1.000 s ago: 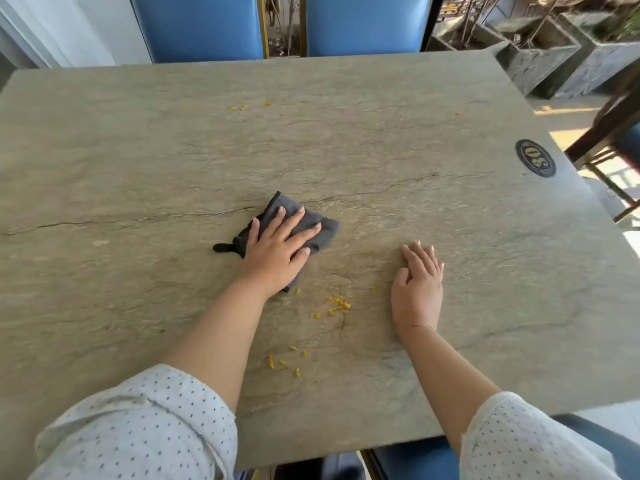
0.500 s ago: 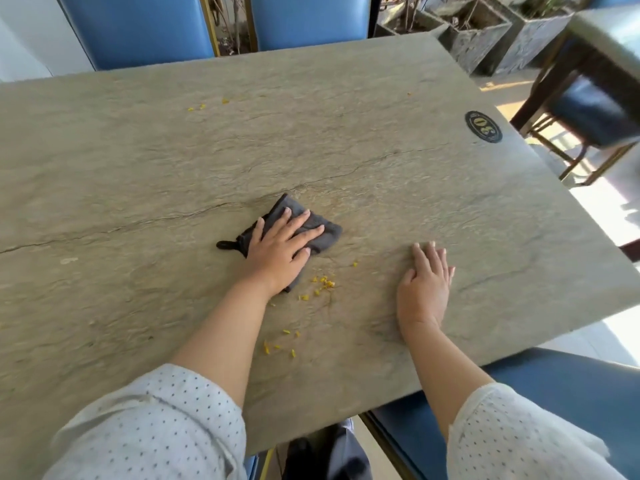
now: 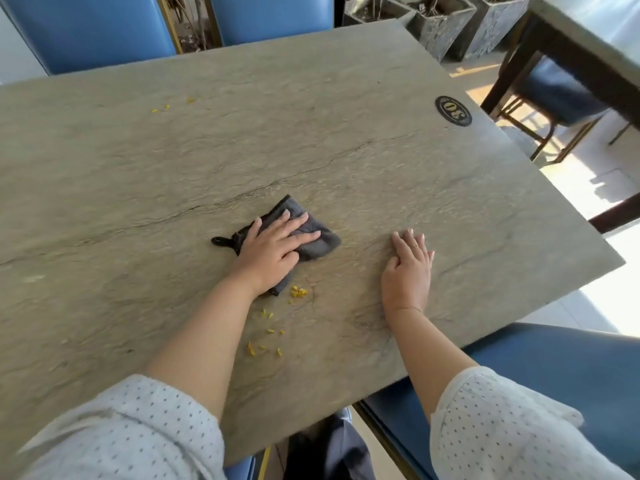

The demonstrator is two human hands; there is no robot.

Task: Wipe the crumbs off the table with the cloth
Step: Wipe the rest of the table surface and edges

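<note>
The dark grey cloth [image 3: 313, 237] is pressed flat on the tabletop [image 3: 381, 161] under the left hand [image 3: 270, 252], fingers spread; yellow crumbs [image 3: 298, 292] are scattered just beside its near edge. The right hand [image 3: 408, 271] is laid palm-down nearby, fingers together, nothing grasped

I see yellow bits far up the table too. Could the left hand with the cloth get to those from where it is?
Probably yes. The left hand lies flat on the cloth, and nothing stands on the table between it and the far crumbs. The person may need to lean forward.
</note>
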